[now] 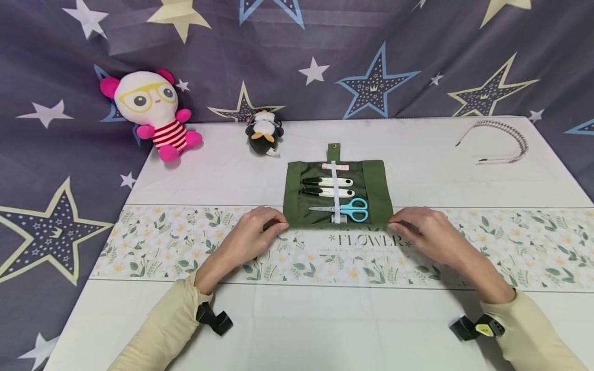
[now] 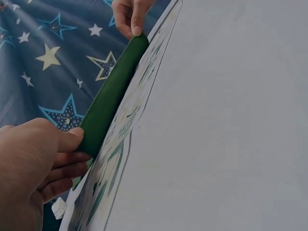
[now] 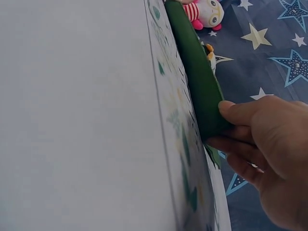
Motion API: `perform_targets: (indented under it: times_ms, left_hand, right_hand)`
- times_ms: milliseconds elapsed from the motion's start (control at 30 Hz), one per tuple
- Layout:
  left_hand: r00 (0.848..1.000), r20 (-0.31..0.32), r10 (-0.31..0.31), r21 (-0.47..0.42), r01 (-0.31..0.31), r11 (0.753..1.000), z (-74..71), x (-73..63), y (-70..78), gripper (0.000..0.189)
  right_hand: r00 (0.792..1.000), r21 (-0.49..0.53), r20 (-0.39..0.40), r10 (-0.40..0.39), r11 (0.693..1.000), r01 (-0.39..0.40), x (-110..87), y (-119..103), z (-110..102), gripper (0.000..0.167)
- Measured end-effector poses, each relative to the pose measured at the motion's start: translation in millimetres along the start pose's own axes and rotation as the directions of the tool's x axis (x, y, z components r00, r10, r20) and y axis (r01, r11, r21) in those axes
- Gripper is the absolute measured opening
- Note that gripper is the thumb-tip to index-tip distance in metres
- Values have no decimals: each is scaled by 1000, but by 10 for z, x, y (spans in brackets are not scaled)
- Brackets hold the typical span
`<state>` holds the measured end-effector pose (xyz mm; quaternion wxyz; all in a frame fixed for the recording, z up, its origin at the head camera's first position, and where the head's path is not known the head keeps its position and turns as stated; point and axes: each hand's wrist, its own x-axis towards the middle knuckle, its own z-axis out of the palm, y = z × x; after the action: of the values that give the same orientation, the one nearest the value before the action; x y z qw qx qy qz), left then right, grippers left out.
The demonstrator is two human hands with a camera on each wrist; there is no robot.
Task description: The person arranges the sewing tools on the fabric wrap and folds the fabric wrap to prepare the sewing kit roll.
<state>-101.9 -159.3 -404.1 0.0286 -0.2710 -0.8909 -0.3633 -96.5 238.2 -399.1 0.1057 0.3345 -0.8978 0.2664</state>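
A green fabric tool pouch [image 1: 378, 190] lies unfolded at mid-table, its snap tab pointing to the back. Under its white elastic strap sit blue-handled scissors [image 1: 353, 209], two white-and-black slim tools [image 1: 341, 192] of unclear kind, a small pink-and-white item [image 1: 341, 167] and a small item at the front edge. My left hand [image 1: 252, 232] pinches the pouch's near left corner between thumb and fingers. At the near right corner, my right hand [image 1: 429, 234] pinches the fabric likewise. Both wrist views show the near edge of the pouch [image 2: 108, 103] raised off the table.
A pink-and-white plush toy [image 1: 160, 116] sits at the back left, with a penguin plush [image 1: 264, 133] to its right. A headband [image 1: 522, 139] lies at the back right. A floral printed band [image 1: 162, 242] crosses the white table [image 1: 325, 324]. Behind hangs a star-patterned curtain [image 1: 325, 31].
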Motion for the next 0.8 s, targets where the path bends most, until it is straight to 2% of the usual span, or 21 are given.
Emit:
perform_targets:
  times_ms: [200,400,533,800]
  left_hand:
    - [999,-2,-53,-57,52,997,-13,20,16,6]
    - [994,6,-110,-70,110,992,-21,89,24,8]
    - [992,5,-124,-74,124,990,-12,150,3,10]
    - [980,10,-200,-142,200,970,-2,251,-13,15]
  right_hand:
    - [996,50,26,80,995,-82,28,3,-7,7]
    - [993,115,14,118,986,-119,91,33,7,6]
    - [988,136,12,156,978,-156,142,58,24,7]
    - [972,190,44,231,953,-235,258,109,56,12]
